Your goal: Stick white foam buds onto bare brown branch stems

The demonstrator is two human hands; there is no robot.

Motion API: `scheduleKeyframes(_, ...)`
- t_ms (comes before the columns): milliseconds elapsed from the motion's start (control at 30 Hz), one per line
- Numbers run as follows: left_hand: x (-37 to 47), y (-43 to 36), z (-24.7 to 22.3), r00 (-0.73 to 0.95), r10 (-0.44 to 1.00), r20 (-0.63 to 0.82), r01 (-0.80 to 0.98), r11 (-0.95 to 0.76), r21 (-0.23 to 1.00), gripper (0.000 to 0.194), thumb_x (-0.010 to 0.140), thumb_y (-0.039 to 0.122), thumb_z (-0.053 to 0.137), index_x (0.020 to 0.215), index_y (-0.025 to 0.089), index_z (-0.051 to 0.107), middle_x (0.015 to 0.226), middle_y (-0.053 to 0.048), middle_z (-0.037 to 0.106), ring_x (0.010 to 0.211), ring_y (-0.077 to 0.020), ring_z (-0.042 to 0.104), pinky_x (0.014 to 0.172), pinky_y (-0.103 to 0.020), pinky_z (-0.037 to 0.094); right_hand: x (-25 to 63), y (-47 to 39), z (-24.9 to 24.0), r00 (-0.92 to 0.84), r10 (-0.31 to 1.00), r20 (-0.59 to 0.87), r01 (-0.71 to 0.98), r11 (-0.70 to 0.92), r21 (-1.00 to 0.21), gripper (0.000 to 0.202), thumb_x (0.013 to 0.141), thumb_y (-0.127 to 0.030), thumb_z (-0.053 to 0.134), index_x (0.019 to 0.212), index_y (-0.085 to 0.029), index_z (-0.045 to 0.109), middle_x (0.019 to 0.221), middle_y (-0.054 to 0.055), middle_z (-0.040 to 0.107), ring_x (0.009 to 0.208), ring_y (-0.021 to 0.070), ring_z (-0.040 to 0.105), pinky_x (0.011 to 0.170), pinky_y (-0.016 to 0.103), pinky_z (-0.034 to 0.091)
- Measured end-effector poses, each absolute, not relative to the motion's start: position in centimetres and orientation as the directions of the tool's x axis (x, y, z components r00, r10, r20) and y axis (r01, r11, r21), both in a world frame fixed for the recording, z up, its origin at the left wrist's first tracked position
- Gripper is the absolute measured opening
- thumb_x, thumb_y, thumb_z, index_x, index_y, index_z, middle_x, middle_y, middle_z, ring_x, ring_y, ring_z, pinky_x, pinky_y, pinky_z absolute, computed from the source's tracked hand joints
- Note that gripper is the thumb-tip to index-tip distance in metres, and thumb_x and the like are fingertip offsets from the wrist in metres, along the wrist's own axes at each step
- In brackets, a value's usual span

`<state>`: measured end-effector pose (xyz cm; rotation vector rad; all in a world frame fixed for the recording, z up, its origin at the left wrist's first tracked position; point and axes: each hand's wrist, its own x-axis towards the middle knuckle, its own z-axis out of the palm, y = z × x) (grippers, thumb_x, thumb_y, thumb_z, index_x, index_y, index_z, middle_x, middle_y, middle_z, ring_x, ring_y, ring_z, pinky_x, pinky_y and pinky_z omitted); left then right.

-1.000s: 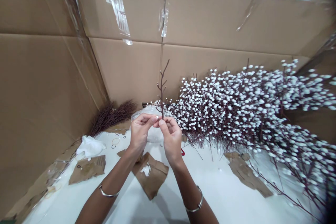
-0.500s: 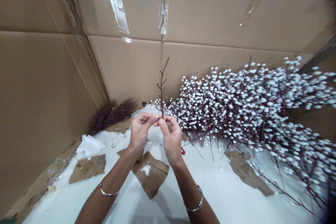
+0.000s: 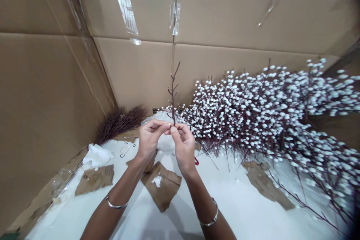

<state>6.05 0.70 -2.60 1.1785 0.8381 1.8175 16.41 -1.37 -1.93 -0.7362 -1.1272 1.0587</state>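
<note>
A bare brown artificial twig (image 3: pixel 173 92) with short side shoots stands upright in the middle of the view. My right hand (image 3: pixel 183 143) pinches its lower end between thumb and fingers. Against it, my left hand (image 3: pixel 152 137) is closed in a pinch on a small white berry (image 3: pixel 169 124), held close beside the stem. The fingertips of both hands nearly meet there. Behind the hands lies a clear plastic bag (image 3: pixel 165 141), partly hidden by them.
Many white-berried branches (image 3: pixel 253 108) are heaped on the right. Bare brown twigs (image 3: pixel 120 122) lie at the back left. Cardboard pieces (image 3: pixel 161 195), one bearing a white smear (image 3: pixel 157 180), and a crumpled white cloth or paper (image 3: pixel 97 155) rest on the white table (image 3: pixel 219 191). Cardboard walls (image 3: pixel 135 67) enclose it.
Almost nothing differs. Both hands keep the same pinch by the stem, and the view has shifted very slightly.
</note>
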Motion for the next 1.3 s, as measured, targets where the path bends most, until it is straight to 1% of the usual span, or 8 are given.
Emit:
scheduleKeyframes(233, 5.8, 0.8, -2.4, -0.234, 0.876, 0.422, -0.234, -0.472, 0.85, 0.011, 0.07, 0.026, 0.083, 0.074, 0.018, 0.076, 0.077, -0.004, 0.075, 0.072, -0.0155, 0.068, 0.072, -0.027, 0.054, 16.6, -1.3, -2.0, 0.044, 0.933, 0.358, -0.291, 0.354, -0.889, 0.013, 0.089, -0.033, 0.06, 0.085, -0.021, 0.057, 0.076, -0.001, 0.067, 0.077, 0.0145, 0.065, 0.077, 0.027, 0.051)
scheduleKeyframes(667, 5.8, 1.0, -2.6, -0.229, 0.877, 0.424, -0.216, -0.47, 0.856, 0.013, 0.07, 0.028, 0.083, 0.075, 0.018, 0.076, 0.079, -0.006, 0.076, 0.074, -0.017, 0.069, 0.073, -0.028, 0.054, 16.4, -1.2, -2.1, 0.072, 0.915, 0.397, -0.259, 0.401, -0.879, 0.013, 0.091, -0.033, 0.058, 0.085, -0.021, 0.056, 0.077, 0.0, 0.066, 0.078, 0.0146, 0.064, 0.078, 0.028, 0.05)
scheduleKeyframes(1000, 5.8, 1.3, -3.0, -0.216, 0.872, 0.439, -0.227, -0.482, 0.846, 0.012, 0.071, 0.025, 0.083, 0.076, 0.017, 0.076, 0.078, -0.004, 0.075, 0.072, -0.0142, 0.068, 0.071, -0.025, 0.053, 16.3, -0.8, -2.7, 0.087, 0.898, 0.43, -0.239, 0.438, -0.866, 0.013, 0.092, -0.03, 0.057, 0.086, -0.02, 0.056, 0.079, -0.001, 0.064, 0.078, 0.0137, 0.063, 0.078, 0.027, 0.049)
scheduleKeyframes(1133, 5.3, 1.4, -2.7, -0.209, 0.857, 0.47, -0.184, -0.507, 0.842, 0.009, 0.071, 0.023, 0.083, 0.074, 0.018, 0.076, 0.078, -0.003, 0.076, 0.076, -0.0147, 0.069, 0.074, -0.025, 0.053, 16.4, -0.6, -2.7, 0.039, 0.907, 0.418, -0.269, 0.413, -0.87, 0.011, 0.092, -0.029, 0.058, 0.087, -0.02, 0.057, 0.079, -0.001, 0.066, 0.08, 0.0138, 0.064, 0.08, 0.027, 0.049)
scheduleKeyframes(1300, 4.2, 1.2, -2.0, -0.157, 0.869, 0.469, -0.168, -0.492, 0.854, 0.008, 0.07, 0.021, 0.083, 0.075, 0.018, 0.077, 0.078, -0.004, 0.077, 0.075, -0.0154, 0.07, 0.072, -0.025, 0.054, 16.8, -0.9, -2.0, -0.05, 0.922, 0.385, -0.321, 0.35, -0.88, 0.01, 0.091, -0.029, 0.06, 0.088, -0.019, 0.06, 0.081, 0.0, 0.069, 0.079, 0.0138, 0.066, 0.082, 0.027, 0.05)
